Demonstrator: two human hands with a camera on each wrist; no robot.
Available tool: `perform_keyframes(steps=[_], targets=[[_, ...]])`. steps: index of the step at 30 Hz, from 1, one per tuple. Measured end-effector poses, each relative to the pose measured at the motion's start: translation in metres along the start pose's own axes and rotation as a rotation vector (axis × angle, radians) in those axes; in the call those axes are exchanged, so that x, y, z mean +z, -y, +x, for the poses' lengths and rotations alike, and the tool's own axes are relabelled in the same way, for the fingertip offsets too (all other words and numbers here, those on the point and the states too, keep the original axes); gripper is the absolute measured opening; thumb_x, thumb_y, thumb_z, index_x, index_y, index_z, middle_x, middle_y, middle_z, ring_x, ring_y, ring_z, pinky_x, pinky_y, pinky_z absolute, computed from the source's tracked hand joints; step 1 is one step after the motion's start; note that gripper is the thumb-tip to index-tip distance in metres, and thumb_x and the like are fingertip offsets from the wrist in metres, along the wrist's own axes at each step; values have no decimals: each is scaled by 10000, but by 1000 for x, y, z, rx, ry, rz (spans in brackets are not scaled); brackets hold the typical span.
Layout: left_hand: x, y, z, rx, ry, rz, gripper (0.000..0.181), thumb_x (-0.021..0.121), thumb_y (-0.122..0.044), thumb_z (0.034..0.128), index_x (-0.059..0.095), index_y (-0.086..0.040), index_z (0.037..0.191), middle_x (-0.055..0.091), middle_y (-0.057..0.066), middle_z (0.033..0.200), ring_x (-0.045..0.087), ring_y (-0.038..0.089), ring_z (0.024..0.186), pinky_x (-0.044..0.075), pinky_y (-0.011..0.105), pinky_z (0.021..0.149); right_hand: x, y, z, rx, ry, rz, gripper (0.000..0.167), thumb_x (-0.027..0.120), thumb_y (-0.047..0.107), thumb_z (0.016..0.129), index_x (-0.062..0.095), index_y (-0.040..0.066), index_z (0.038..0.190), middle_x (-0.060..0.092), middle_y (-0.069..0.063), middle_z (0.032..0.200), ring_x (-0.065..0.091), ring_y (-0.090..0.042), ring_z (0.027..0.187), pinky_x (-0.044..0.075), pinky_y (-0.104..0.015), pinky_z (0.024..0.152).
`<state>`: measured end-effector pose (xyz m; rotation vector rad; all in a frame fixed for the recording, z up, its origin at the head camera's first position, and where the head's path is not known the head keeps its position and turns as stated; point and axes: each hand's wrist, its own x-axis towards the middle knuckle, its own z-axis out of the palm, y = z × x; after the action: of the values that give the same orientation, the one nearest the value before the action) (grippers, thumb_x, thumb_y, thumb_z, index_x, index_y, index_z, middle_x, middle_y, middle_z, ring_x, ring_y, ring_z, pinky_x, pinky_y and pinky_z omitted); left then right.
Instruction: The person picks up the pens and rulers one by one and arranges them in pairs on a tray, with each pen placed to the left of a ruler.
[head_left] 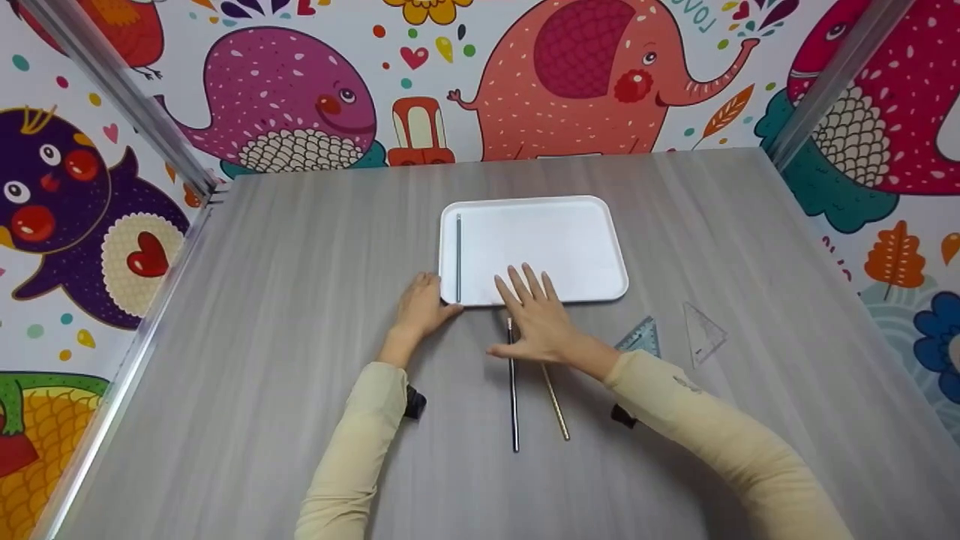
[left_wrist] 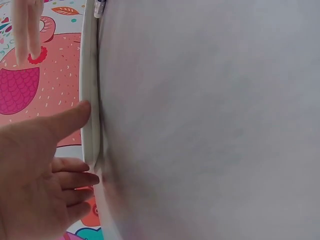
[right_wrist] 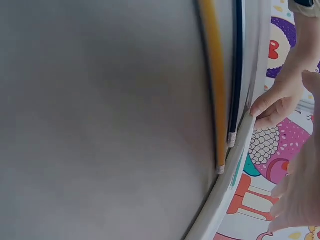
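A white tray (head_left: 544, 247) lies on the table, with a grey pencil (head_left: 459, 259) lengthwise along its left side. My left hand (head_left: 421, 306) holds the tray's near left corner; in the left wrist view the thumb (left_wrist: 77, 119) is against the rim and the other fingers curl around the corner. My right hand (head_left: 541, 324), palm down with fingers spread, hovers by the tray's near edge and holds nothing. Beneath it, a dark pencil (head_left: 514, 409) and a yellow pencil (head_left: 556, 405) lie on the table, eraser ends toward the tray, partly hidden by the hand.
Right of the right hand lie a bluish set square (head_left: 643, 335), partly covered by the forearm, and a clear set square (head_left: 703, 334). Printed cartoon walls and metal frame posts (head_left: 120, 97) bound the grey table (head_left: 300, 247) at the back and sides.
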<state>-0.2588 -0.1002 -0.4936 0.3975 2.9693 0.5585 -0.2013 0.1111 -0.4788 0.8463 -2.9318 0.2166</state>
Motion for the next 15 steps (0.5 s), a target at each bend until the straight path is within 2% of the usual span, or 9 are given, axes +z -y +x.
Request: perform_keyframes(steps=[3, 8, 15], targets=[[1, 0, 1, 3, 18, -1, 687, 647, -341, 828, 406, 127, 1269, 409, 286, 1323, 315, 366, 1284, 228, 399, 1086, 1, -5, -15, -47, -8, -19, 1075, 501, 717, 691, 177, 11, 1434, 164, -251, 1463, 101, -419, 1344, 124, -580, 1057], [-1, 0, 2, -8, 31, -13, 698, 647, -340, 829, 391, 128, 1280, 397, 283, 1334, 301, 363, 1293, 206, 387, 1096, -6, -14, -37, -91, 31, 32, 1132, 575, 706, 644, 167, 5, 1434, 135, -272, 1462, 86, -442, 1338, 90, -582, 1062], [-2, 2, 1, -8, 39, -26, 699, 649, -343, 826, 395, 124, 1280, 392, 280, 1340, 297, 361, 1296, 205, 396, 1096, -19, -27, -67, -92, 72, 104, 1238, 701, 663, 547, 130, 26, 1442, 110, -284, 1460, 64, -456, 1333, 82, -585, 1064]])
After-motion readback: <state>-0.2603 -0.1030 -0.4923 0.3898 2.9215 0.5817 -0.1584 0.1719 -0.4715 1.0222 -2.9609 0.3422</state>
